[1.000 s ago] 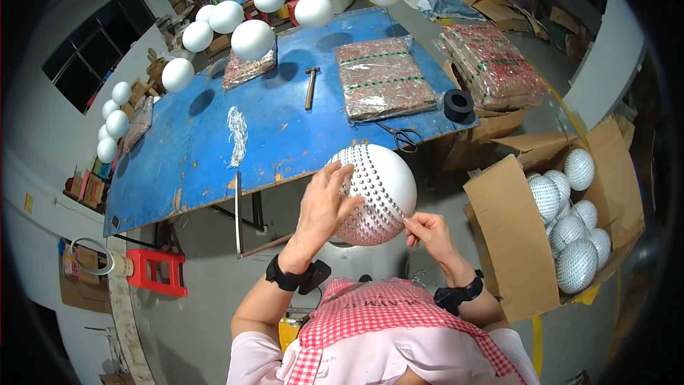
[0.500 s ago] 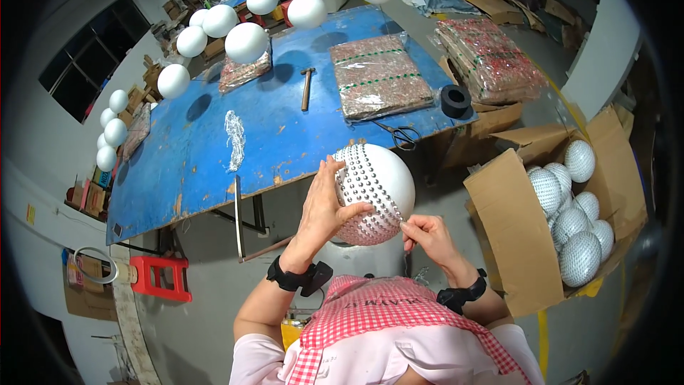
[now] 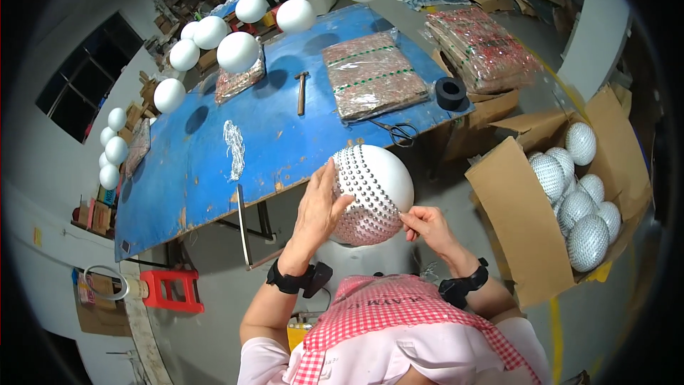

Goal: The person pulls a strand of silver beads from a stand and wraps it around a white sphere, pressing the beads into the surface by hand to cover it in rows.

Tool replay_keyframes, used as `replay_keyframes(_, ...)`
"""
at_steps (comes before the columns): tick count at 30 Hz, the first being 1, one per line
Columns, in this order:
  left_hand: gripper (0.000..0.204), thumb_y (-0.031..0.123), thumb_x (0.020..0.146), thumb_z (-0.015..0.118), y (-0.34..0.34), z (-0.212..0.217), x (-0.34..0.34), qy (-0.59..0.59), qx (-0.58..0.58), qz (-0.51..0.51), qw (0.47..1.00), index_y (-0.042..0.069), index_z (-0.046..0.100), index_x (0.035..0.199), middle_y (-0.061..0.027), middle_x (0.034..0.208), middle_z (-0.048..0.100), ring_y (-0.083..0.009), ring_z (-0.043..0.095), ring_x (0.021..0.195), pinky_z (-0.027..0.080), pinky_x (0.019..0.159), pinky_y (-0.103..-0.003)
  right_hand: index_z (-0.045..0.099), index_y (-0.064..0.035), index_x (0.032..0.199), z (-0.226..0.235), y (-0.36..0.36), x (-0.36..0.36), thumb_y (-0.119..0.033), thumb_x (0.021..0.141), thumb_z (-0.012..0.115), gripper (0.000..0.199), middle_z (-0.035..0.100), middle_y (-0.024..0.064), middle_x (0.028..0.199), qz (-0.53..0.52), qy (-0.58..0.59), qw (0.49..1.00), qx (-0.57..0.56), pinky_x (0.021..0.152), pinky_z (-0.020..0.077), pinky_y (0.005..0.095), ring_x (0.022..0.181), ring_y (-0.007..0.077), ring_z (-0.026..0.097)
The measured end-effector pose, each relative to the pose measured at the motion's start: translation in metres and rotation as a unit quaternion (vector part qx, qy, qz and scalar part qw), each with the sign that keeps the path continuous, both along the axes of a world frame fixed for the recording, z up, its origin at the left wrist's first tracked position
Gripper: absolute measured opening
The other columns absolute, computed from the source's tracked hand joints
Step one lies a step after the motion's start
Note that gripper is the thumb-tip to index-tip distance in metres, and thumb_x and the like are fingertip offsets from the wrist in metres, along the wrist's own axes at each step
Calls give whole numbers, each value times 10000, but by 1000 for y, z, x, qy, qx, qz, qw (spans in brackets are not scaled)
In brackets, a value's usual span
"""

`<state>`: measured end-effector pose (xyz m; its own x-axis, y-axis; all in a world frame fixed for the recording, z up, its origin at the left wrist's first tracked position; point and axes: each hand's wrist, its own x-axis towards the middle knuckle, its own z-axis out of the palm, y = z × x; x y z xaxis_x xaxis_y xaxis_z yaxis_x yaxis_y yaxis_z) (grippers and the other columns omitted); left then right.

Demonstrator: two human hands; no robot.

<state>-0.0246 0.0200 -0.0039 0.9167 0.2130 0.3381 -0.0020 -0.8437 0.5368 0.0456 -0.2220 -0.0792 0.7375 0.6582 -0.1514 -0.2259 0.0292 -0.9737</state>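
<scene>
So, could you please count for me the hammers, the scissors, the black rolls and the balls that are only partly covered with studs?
Hammer: 1
Scissors: 1
Black roll: 1
Partly studded ball: 1
Total: 4

The person wears a pale pink short-sleeved top (image 3: pixel 456 360) under a red-and-white checked apron (image 3: pixel 399 314) with a line of white lettering across its bib. Each forearm is bare. A black wrist strap (image 3: pixel 299 281) with a small boxy black unit sits above the left hand (image 3: pixel 320 210); a similar black band (image 3: pixel 463 286) sits above the right hand (image 3: pixel 427 227).
</scene>
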Motion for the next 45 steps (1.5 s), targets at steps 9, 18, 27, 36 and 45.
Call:
replay_keyframes(9,889,409,723,801,-11,1,1,15,41,-27,999,35,387,1415,-321,1404,399,-485,385,1310,351,1072,-503,612,-31,728,21,-8,-5,-210,958,606,291,581,-23,637,0,-14,999,32,547,453,216,577,46,545)
replay_keyframes(18,658,211,816,739,-12,-2,7,50,73,-152,984,194,461,1411,-280,1468,336,-463,340,1353,329,1077,-527,623,-8,727,2,-5,8,-190,952,604,290,599,-13,644,-11,-19,1000,2,528,441,211,569,45,552)
replay_keyframes(27,655,286,827,735,-26,6,10,53,118,-109,986,166,452,1405,-272,1493,306,-449,287,1389,289,1093,-563,627,-8,745,-10,-10,15,-214,958,601,298,599,-4,637,-14,-25,999,33,516,444,209,569,54,561)
replay_keyframes(36,766,301,770,787,-34,13,13,26,130,-142,981,89,422,1409,-204,1328,459,-402,444,1239,358,1027,-509,621,-27,748,-14,-15,15,-227,967,586,299,590,-16,635,0,17,1000,27,516,445,210,569,52,564)
replay_keyframes(45,611,301,773,786,-37,6,13,-4,56,-55,997,53,503,1253,-244,1255,508,-406,501,1168,480,902,-450,616,-30,729,-16,-21,16,-229,971,575,316,599,-10,643,5,4,999,34,515,445,209,566,54,568)
